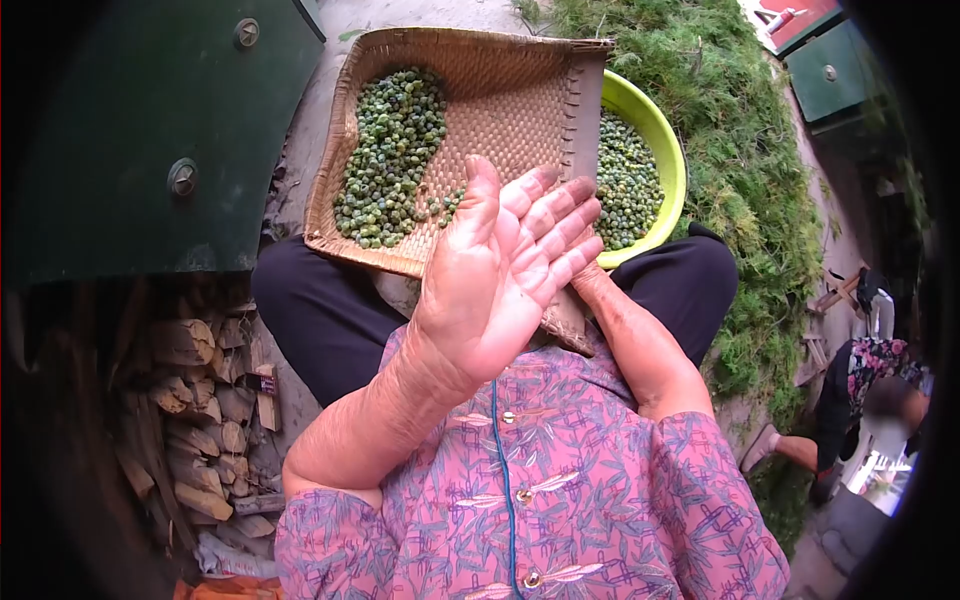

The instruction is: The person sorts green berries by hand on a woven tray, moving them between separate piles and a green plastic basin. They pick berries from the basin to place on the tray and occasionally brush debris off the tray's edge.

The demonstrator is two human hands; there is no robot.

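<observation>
A woven tray lies across my lap, with a pile of small green berries at its left side and a few loose ones near its middle. My left hand is raised over the tray's near edge, palm up, with the fingers stretched out and nothing on the palm. Beyond its fingertips, at the tray's right edge, the other forearm reaches in; that hand is mostly hidden behind the raised one. A yellow-green basin holding more green berries stands to the right, partly under the tray.
Green leafy branches lie along the right. Split firewood is stacked at the lower left, below a dark green door panel. Another person is at the far right.
</observation>
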